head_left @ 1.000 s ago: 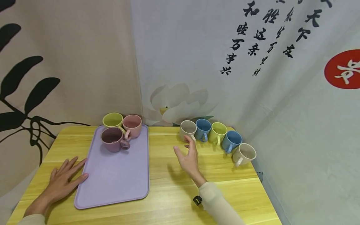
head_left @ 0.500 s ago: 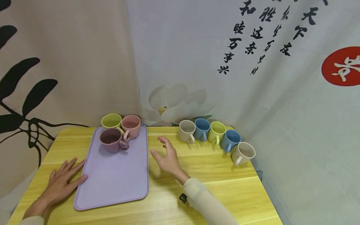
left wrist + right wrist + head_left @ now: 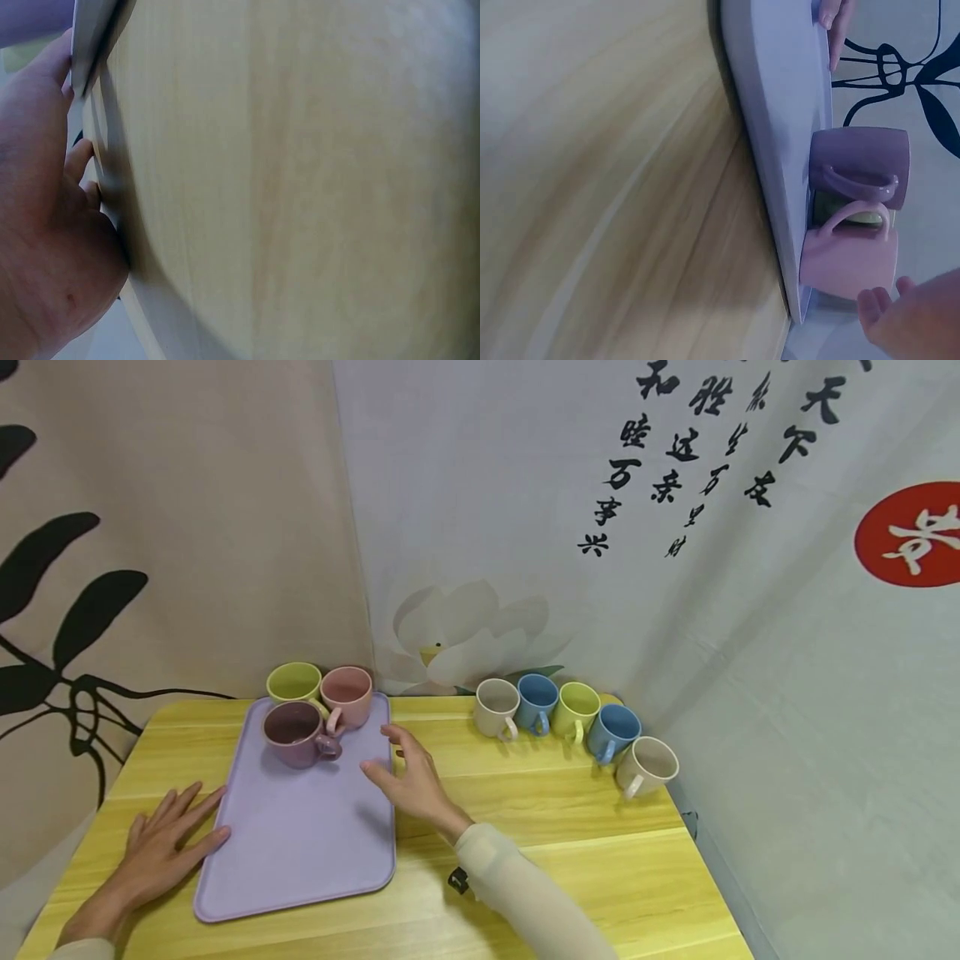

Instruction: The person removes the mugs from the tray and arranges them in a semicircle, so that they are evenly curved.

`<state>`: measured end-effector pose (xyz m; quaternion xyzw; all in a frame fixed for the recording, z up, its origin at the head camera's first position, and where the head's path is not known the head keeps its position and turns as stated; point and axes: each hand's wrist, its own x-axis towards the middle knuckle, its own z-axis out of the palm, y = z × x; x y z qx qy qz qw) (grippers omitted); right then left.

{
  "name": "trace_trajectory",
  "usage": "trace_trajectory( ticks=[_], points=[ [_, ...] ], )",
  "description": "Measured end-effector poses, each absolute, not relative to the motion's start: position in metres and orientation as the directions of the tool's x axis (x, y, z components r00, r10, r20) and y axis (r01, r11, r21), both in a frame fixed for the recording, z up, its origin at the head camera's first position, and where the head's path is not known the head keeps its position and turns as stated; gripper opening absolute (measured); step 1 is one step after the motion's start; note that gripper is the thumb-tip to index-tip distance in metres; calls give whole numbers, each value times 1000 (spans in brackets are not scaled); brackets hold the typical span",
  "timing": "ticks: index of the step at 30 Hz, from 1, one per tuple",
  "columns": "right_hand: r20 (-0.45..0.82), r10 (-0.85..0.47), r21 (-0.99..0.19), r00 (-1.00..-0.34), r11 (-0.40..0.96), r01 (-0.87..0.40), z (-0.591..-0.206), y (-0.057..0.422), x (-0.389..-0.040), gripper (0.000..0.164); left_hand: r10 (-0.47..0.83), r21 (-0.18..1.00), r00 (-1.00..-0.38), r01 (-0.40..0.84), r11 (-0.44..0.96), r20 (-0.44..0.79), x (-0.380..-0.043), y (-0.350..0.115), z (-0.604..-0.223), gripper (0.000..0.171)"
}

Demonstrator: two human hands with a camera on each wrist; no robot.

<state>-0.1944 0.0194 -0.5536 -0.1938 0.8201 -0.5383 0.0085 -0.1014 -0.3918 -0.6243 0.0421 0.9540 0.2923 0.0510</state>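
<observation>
A lilac tray (image 3: 307,852) lies on the table's left half. At its back stand three mugs close together: a yellow-green mug (image 3: 292,679), a pink mug (image 3: 351,693) and, in front, a purple mug (image 3: 297,747). My left hand (image 3: 157,856) lies flat at the tray's left side, with fingertips touching the rim. The left wrist view shows that hand (image 3: 45,232) beside the tray's edge (image 3: 90,37). Holding nothing, my right hand (image 3: 416,783) hovers over the tray's right edge, fingers spread and loosely bent. In the right wrist view it (image 3: 915,315) appears near the pink mug (image 3: 847,262).
At the table's back right, several mugs form a curved row: a grey-beige mug (image 3: 495,710), a blue mug (image 3: 536,702), a yellow-green mug (image 3: 576,710), another blue mug (image 3: 615,731) and a cream mug (image 3: 645,768). A printed curtain (image 3: 480,485) hangs directly behind the wooden table (image 3: 570,868).
My right hand has moved left, from in front of the grey-beige mug to the tray's right edge. The left hand stays in place; the mugs stand as before.
</observation>
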Motion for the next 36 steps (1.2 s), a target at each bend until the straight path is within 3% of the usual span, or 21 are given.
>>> trace_trajectory(
  ticks=[22,30,36],
  points=[
    [122,-441,-888,-889,352,-296,-551,-22,-206,74,105,558,-992,45,829,-76,-102,-391,-620,82],
    [118,-470,-857,-875,396,-329,-550,-32,-210,64,106,558,-992,54,828,-61,-103,-392,-624,83],
    [32,-453,-880,-891,409,-240,-554,-39,-212,66,105,546,-991,40,837,-88,-103,-391,-620,82]
  ],
)
